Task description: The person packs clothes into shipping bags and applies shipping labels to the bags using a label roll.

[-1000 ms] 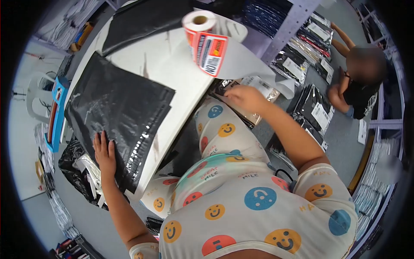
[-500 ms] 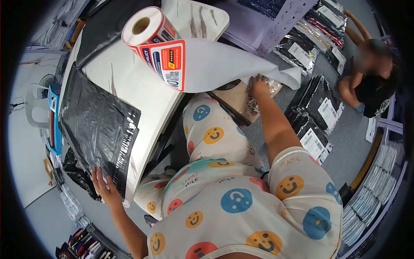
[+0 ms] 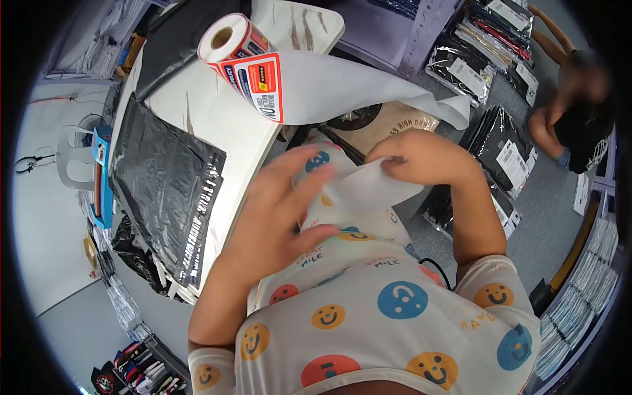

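Note:
In the head view my right hand (image 3: pixel 424 158) pinches a white sheet of paper (image 3: pixel 378 187) over my lap. My left hand (image 3: pixel 273 214), smeared by motion, is raised beside the sheet with its fingers apart and nothing in it. Behind the sheet lies a beige garment in clear plastic (image 3: pixel 382 125), partly covered by my right hand and a strip of backing paper. A roll of red-edged stickers (image 3: pixel 230 39) rests on the white table (image 3: pixel 187 125), its pale backing strip (image 3: pixel 349 89) trailing over the edge. A black plastic mailer bag (image 3: pixel 161 181) lies on the table's left part.
Stacks of black bagged garments (image 3: pixel 503 148) with white labels stand on the floor at right. Another person (image 3: pixel 579 125) crouches beyond them. A shelf of packed goods (image 3: pixel 586 276) lines the right side, and a white plastic chair (image 3: pixel 72 161) is at left.
My left hand has left the black mailer bag and come over my lap. My right hand has drawn back from the bagged garment and now holds the white sheet.

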A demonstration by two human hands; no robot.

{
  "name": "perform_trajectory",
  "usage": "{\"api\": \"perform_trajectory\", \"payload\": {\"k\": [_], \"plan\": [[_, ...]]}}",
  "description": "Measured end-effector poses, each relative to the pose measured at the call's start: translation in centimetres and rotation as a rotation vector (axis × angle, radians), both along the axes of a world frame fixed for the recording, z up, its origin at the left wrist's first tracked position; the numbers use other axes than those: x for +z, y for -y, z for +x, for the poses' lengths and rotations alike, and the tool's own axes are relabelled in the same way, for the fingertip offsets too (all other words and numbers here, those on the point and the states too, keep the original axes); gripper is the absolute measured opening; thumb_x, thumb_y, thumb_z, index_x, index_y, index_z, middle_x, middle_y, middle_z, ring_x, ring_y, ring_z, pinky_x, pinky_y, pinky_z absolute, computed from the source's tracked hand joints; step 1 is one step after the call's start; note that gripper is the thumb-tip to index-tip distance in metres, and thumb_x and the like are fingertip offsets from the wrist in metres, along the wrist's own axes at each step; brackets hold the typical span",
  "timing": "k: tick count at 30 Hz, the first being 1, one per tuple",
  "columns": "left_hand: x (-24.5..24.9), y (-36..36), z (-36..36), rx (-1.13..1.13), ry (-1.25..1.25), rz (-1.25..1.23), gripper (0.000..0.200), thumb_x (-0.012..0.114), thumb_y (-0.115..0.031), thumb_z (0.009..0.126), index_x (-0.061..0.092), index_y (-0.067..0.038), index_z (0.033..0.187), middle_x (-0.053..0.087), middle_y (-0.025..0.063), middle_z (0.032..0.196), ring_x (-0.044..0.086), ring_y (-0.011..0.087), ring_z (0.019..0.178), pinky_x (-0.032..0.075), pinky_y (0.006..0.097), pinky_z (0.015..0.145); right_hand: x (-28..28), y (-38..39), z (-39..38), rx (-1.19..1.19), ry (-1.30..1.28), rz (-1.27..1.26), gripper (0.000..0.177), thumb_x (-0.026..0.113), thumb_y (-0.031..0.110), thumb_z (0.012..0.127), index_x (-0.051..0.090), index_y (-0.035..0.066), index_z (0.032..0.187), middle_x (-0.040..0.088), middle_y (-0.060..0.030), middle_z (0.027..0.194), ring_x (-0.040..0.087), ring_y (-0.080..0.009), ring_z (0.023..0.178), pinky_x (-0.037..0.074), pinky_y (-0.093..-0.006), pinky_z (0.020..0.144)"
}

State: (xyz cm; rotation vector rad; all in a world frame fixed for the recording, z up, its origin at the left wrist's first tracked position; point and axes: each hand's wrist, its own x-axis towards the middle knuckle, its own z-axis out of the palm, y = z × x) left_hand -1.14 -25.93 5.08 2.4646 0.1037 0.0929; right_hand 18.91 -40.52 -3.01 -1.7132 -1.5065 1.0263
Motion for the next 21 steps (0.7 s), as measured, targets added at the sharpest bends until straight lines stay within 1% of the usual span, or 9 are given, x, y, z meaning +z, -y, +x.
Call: {"api": "perform_trajectory", "payload": {"k": [2,4,7,9,11,13,16,19,21], "plan": [[-1.0,1.0,1.2,-0.093,-0.013,0.094,0.058,0.064,-0.006,0.069,0.044,-0.011,0.124,0.051,0.0156,0.109,0.055,0.0286,0.083,0.043,0.0367,0.073,2.4,-1.0,-1.3,0.057,0.048,0.113,0.021,0.053,0.005,0.075,0.060,0.003,0.094,0.062,-0.0082,0.082,0.060,-0.0178,0.078,0.046,-0.0292,0.071],[-0.9,0.8,1.1,-0.105,-0.195,0.079,0.059,0.061,-0.002,0.072,0.041,-0.011,0.126,0.055,0.0149,0.100,0.055,0.0274,0.077,0.045,0.0351,0.067,2.6,-1.4,-1.2,-0.053,-0.201,0.276,0.017,0.054,0.006,0.078,0.059,0.002,0.093,0.061,-0.0073,0.081,0.059,-0.0154,0.079,0.046,-0.0290,0.070],[-0.6,-0.6,-1.7,0.169,-0.013,-0.140,0.046,0.053,0.002,0.078,0.047,-0.007,0.123,0.056,0.0096,0.085,0.054,0.0204,0.077,0.044,0.0269,0.067,-1.7,-1.6,0.0,-0.462,-0.739,0.427,0.017,0.055,0.009,0.082,0.057,0.000,0.096,0.061,-0.0071,0.085,0.058,-0.0117,0.079,0.046,-0.0278,0.070],[-1.2,-2.9,-3.9,0.473,0.090,-0.157,0.041,0.052,0.002,0.080,0.050,-0.005,0.120,0.056,0.0076,0.091,0.052,0.0152,0.078,0.042,0.0234,0.069,-8.9,-0.9,1.6,-0.819,-0.644,0.279,0.022,0.055,0.010,0.083,0.054,-0.001,0.102,0.059,-0.0069,0.090,0.057,-0.0111,0.079,0.046,-0.0255,0.070],[-2.1,-5.3,-5.4,0.757,0.121,-0.265,0.039,0.050,0.000,0.082,0.048,-0.002,0.121,0.053,0.0081,0.105,0.050,0.0123,0.086,0.040,0.0214,0.075,-17.7,0.8,1.9,-0.828,-0.164,-0.138,0.028,0.059,0.012,0.079,0.056,0.003,0.105,0.060,-0.0145,0.098,0.058,-0.0246,0.090,0.046,-0.0317,0.081],[-3.2,-8.1,-5.4,0.942,0.146,-0.586,0.041,0.047,-0.003,0.085,0.042,0.003,0.125,0.046,0.0111,0.123,0.050,0.0131,0.102,0.037,0.0215,0.088,-23.5,1.8,-1.2,-0.694,0.064,-0.173,0.035,0.064,0.017,0.074,0.056,0.005,0.106,0.059,-0.0172,0.102,0.057,-0.0320,0.092,0.044,-0.0341,0.084],[-5.1,-10.7,-3.5,0.953,0.165,-0.624,0.042,0.053,-0.013,0.084,0.046,-0.002,0.123,0.053,0.0094,0.112,0.050,0.0114,0.095,0.039,0.0196,0.079,-24.3,-0.4,-4.8,-0.551,0.425,-0.395,0.059,0.067,0.026,0.068,0.045,0.013,0.121,0.041,-0.0171,0.126,0.041,-0.0352,0.114,0.037,-0.0443,0.092],[-5.9,-12.8,-1.4,0.881,-0.015,-0.282,0.049,0.055,-0.023,0.082,0.043,-0.001,0.125,0.053,0.0160,0.111,0.053,0.0183,0.093,0.041,0.0242,0.078,-25.4,-2.3,-5.8,-0.356,0.579,-0.523,0.078,0.064,0.035,0.070,0.025,0.020,0.134,0.015,-0.0139,0.142,0.015,-0.0378,0.130,0.026,-0.0564,0.097],[-4.9,-13.0,-1.0,0.810,-0.157,-0.105,0.052,0.055,-0.027,0.082,0.042,-0.001,0.125,0.055,0.0186,0.104,0.054,0.0227,0.089,0.042,0.0279,0.076,-27.0,-3.0,-5.8,-0.337,0.641,-0.567,0.074,0.061,0.033,0.072,0.024,0.020,0.135,0.015,-0.0143,0.142,0.016,-0.0387,0.129,0.026,-0.0561,0.097]]}}
